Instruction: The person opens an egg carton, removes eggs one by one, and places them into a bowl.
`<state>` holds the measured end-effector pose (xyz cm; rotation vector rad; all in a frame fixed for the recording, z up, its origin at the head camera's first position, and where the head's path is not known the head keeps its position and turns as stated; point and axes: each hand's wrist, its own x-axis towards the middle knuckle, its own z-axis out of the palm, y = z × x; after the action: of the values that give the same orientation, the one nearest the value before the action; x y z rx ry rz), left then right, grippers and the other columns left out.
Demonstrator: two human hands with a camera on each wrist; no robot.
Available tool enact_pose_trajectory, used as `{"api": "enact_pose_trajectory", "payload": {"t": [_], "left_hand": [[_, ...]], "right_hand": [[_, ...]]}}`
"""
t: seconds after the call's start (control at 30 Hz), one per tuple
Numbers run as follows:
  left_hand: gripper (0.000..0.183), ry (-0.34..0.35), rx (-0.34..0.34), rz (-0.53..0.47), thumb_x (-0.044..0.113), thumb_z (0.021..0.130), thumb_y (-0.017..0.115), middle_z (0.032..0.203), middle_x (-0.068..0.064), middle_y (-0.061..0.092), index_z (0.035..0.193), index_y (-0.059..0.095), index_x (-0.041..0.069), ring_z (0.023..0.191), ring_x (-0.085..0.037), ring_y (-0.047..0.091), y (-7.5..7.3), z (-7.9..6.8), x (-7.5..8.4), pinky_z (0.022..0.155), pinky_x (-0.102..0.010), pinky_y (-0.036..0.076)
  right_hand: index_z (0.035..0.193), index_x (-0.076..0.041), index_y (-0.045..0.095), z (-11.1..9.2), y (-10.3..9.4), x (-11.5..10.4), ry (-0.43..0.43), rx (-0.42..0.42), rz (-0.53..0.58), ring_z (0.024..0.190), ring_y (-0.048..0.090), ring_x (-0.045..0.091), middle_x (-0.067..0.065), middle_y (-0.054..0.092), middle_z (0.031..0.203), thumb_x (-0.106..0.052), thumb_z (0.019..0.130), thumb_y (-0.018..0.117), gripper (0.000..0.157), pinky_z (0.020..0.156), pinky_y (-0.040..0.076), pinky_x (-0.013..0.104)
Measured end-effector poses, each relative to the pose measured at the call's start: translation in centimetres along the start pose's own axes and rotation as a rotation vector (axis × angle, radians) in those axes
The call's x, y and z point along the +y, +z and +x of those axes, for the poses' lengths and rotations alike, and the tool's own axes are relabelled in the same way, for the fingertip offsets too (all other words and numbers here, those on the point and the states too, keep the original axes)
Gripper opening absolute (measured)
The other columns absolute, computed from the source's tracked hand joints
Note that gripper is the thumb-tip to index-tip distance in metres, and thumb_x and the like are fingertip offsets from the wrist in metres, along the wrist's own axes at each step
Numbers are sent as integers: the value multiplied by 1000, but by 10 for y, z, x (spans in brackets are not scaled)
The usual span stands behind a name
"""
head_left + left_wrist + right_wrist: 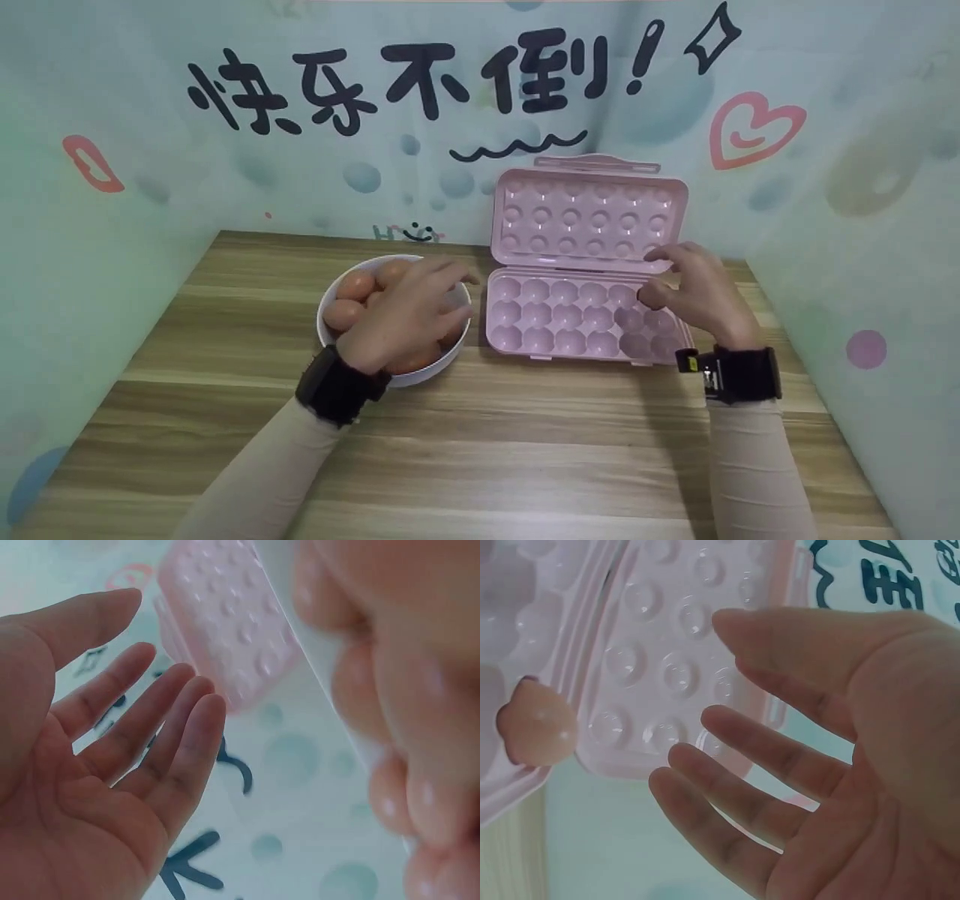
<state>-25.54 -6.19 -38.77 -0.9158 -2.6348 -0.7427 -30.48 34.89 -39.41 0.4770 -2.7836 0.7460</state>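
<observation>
Brown egg [536, 724] in tray [502, 787]; head view hides it.

Wooden table [480, 450], decorated backdrop [150, 187]

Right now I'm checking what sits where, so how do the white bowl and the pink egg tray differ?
The white bowl is round, while the pink egg tray is rectangular with rows of cups. The bowl is heaped with brown eggs; the tray's cups look almost all empty. The tray has a hinged lid standing open; the bowl has none. Both sit on the wooden table, each under an open hand.
</observation>
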Motion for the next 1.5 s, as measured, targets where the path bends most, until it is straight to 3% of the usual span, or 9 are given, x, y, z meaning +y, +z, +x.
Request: {"api": "enact_pose_trajectory", "payload": {"t": [0.2,0.5,0.67,0.83,0.97,1.1,1.2,1.4,1.5], "left_hand": [[29,75,33,-34,16,98,76,121,-4,69,126,68,11,108,-23,66,25,2,13,97,-36,54],[27,55,10,-89,19,100,72,122,-5,67,126,68,12,113,-21,63,55,3,23,98,-35,53],[29,40,-25,-122,18,100,71,120,-2,66,128,67,13,110,-21,62,71,4,29,96,-36,52],[29,89,-34,-130,16,99,74,115,-2,67,126,67,13,101,-20,61,85,6,30,92,-35,53],[28,104,-32,-116,16,98,76,113,-2,66,125,68,13,97,-19,60,89,7,29,91,-35,53],[30,82,-48,-121,17,98,76,116,-1,65,127,68,14,100,-18,59,90,7,27,93,-35,53],[30,76,-49,-124,17,98,76,117,-1,65,127,68,13,101,-19,60,90,7,27,93,-36,53],[29,105,-33,-120,14,97,77,112,-3,65,124,69,10,98,-20,59,91,7,26,91,-36,52],[28,108,-29,-116,14,97,77,112,-2,65,124,69,10,97,-18,59,91,7,25,90,-34,53]], "right_hand": [[136,3,64,3,6,14,45,-58,-30,126,52,49,31,59,135,-14,96,72,44,107,41,65],[133,8,65,7,18,29,9,-72,-84,125,55,53,34,62,129,-7,95,69,40,109,41,66],[137,10,62,9,24,36,32,-145,-64,119,57,49,33,61,128,0,91,70,48,107,44,65],[145,4,58,10,28,40,78,-207,-25,109,59,43,28,60,127,5,85,71,61,98,49,61],[147,-1,59,11,28,41,103,-239,-11,108,58,40,25,59,128,5,85,72,65,96,50,59],[144,2,61,12,28,39,103,-247,-21,106,58,40,25,58,126,4,85,70,59,95,50,57],[142,2,63,12,29,38,93,-232,-18,106,56,39,24,57,125,7,84,68,58,94,49,55],[134,8,66,10,32,38,80,-180,-16,115,52,43,27,53,128,7,84,67,50,105,45,61],[130,10,67,9,34,37,96,-169,13,114,51,42,26,51,125,12,82,66,48,101,46,59]]}}
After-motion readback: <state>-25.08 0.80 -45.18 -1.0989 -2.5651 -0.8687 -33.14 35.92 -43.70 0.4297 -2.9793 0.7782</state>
